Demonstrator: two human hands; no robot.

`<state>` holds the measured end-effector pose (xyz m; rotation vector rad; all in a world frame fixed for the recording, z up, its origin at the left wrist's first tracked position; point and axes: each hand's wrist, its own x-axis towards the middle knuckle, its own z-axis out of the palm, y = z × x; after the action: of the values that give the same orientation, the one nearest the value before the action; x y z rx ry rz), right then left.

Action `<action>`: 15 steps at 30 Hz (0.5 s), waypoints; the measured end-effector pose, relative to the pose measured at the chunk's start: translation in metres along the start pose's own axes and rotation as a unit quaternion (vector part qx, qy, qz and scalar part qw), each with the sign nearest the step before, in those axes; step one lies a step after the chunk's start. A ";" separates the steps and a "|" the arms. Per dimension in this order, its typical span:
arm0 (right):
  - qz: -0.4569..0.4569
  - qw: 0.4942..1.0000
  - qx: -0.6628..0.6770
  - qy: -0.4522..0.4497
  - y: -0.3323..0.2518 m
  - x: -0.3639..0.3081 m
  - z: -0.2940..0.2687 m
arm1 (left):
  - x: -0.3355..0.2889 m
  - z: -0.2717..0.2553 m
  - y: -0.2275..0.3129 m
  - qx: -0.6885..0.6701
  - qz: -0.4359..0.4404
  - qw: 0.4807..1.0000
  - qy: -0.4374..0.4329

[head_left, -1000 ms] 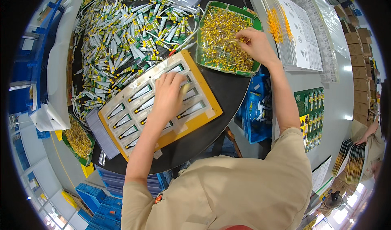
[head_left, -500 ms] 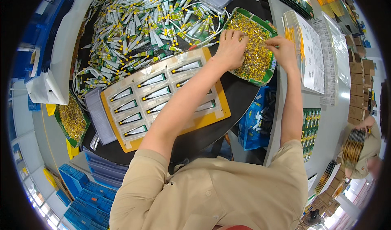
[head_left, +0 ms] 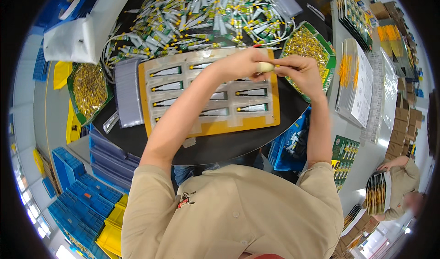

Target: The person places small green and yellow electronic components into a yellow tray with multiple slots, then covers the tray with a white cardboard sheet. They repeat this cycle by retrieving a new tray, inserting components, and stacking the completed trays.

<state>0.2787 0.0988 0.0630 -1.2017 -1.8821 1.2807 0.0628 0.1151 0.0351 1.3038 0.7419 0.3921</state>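
My left hand (head_left: pixel 250 65) is closed above the far right part of a yellow tray (head_left: pixel 229 129), a pale cover on one finger; what it grips is hidden. My right hand (head_left: pixel 303 73) meets it at the fingertips, pinching a small yellow piece (head_left: pixel 276 67) between the hands. Under my left forearm, the tray carries a clear blister sheet with silver-and-green small tubes (head_left: pixel 252 107) lying in its pockets. Just beyond my right hand stands a green carton (head_left: pixel 328 75) full of tiny yellow-capped pieces (head_left: pixel 305 43).
A large heap of small tubes (head_left: pixel 201 16) covers the back of the black table. At left are stacked clear plastic sheets (head_left: pixel 128 94) and another green carton (head_left: pixel 110 96) of yellow pieces. A blue bin (head_left: pixel 282 151) sits below the right edge. Far right, another person (head_left: pixel 398 185) holds cards.
Both hands have left the carton of yellow pieces and come together over the tray's far right corner. The view has shifted, so the tray appears straighter.
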 end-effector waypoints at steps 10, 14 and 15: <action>-0.247 0.957 -0.141 -0.062 -0.001 0.027 0.141 | -0.168 0.007 -0.068 0.375 0.029 0.861 0.342; -0.246 0.944 -0.197 0.095 0.017 0.051 0.140 | -0.197 -0.029 -0.085 0.354 0.041 0.809 0.468; -0.273 0.931 -0.223 0.097 0.022 0.054 0.137 | -0.201 -0.034 -0.087 0.344 0.030 0.809 0.475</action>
<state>0.1497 0.0928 -0.0119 -0.8614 -2.2053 0.4331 -0.1161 -0.0112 0.0032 1.8003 1.8169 0.9153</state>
